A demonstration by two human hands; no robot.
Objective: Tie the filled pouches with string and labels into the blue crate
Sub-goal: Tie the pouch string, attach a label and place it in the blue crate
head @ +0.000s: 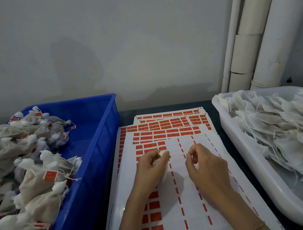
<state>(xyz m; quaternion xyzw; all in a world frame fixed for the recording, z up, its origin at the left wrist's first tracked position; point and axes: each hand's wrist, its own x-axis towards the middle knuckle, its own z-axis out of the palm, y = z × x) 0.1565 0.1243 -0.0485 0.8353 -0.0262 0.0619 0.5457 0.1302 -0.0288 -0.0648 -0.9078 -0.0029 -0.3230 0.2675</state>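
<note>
My left hand (150, 165) grips a white filled pouch (163, 172) by its gathered neck above the label sheets (192, 201). A thin white string (177, 154) runs taut from the pouch's neck to my right hand (203, 163), which pinches its end. The blue crate (101, 132) stands at the left, heaped with tied pouches (32, 175) that carry small red labels. The sheets hold rows of red labels, and many spots on the top sheet are peeled bare.
A white tub (251, 160) at the right holds several pouches (285, 127) with loose strings. White pipes (262, 30) rise against the grey wall behind it. The dark table shows between the containers.
</note>
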